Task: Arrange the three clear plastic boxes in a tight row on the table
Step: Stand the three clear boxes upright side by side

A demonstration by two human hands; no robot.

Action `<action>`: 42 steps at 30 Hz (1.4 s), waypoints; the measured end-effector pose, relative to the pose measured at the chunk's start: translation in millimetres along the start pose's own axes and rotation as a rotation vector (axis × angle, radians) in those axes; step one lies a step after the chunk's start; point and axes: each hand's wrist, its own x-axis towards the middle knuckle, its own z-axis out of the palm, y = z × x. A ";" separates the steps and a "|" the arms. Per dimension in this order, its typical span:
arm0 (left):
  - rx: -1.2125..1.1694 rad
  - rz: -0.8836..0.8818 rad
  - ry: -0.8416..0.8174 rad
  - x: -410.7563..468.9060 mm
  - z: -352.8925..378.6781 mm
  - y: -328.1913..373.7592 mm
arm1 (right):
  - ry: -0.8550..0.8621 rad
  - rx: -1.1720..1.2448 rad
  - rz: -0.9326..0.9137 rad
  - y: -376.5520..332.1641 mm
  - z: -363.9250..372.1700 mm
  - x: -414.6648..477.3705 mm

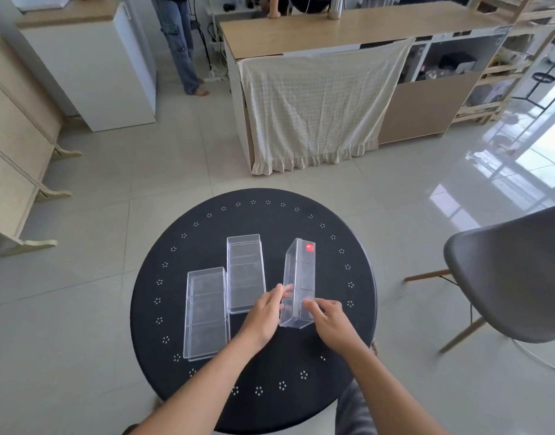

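Head view: left hand [266,312] and right hand [328,318] each grip the tilted right box [299,284]. Lay it flat, flush against the middle box [245,273].

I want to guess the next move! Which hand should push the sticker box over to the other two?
Probably the right hand. It is on the outer side of the sticker box, so it can push it toward the middle box. The left hand sits in the gap between them.
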 end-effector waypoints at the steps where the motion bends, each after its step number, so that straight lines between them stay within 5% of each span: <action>1: 0.034 0.022 -0.007 -1.2 2.6 2.1 | -0.022 0.050 0.009 -5.7 -2.2 -2.5; 6: 0.111 0.077 0.018 -2.1 15.6 -0.5 | -0.018 0.243 0.120 -30.7 -5.4 -12.2; 13: 0.248 0.092 -0.032 -5.5 14.4 -0.9 | 0.079 0.062 0.181 -8.0 -5.2 11.9; 21: 0.588 0.279 0.467 -11.6 -44.0 -20.7 | 0.214 -0.152 0.154 -14.4 -11.7 19.0; 24: 0.775 0.046 0.686 -23.1 -61.9 -37.3 | 0.214 -0.203 0.169 -10.4 -9.7 21.2; 27: 0.785 -0.229 0.617 -36.6 -72.6 -49.5 | 0.187 -0.262 0.195 -8.7 -6.1 20.4; 32: 0.687 -0.412 0.591 -46.0 -84.6 -66.2 | 0.296 -0.265 0.262 -27.2 10.5 10.9; 37: 0.607 -0.344 0.576 -50.7 -105.7 -88.6 | 0.285 -0.366 -0.131 -58.4 35.4 4.3; 42: 0.600 -0.328 0.507 -61.4 -146.1 -107.0 | -0.036 -0.396 -0.358 -84.0 76.6 3.8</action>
